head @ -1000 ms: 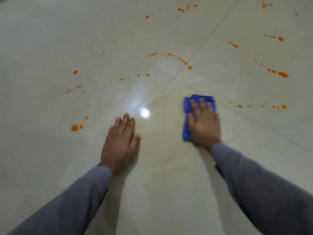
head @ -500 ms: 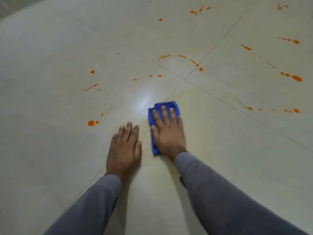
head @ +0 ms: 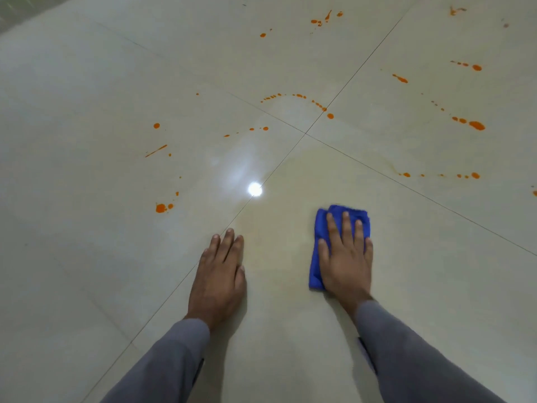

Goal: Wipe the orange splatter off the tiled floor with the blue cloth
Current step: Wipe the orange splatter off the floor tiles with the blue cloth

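Presently, head view: right hand [head: 347, 257] presses flat, fingers straight, on the folded blue cloth [head: 316, 257] on the tiled floor [head: 87, 257]. Left hand [head: 219, 277] rests flat, holding nothing. Orange splatter [head: 476, 125] lies well beyond the cloth.

Right hand [head: 347, 257] flat on blue cloth [head: 319, 228], left hand [head: 220, 274] flat on tiled floor [head: 87, 228], orange splatter [head: 476, 125] beyond
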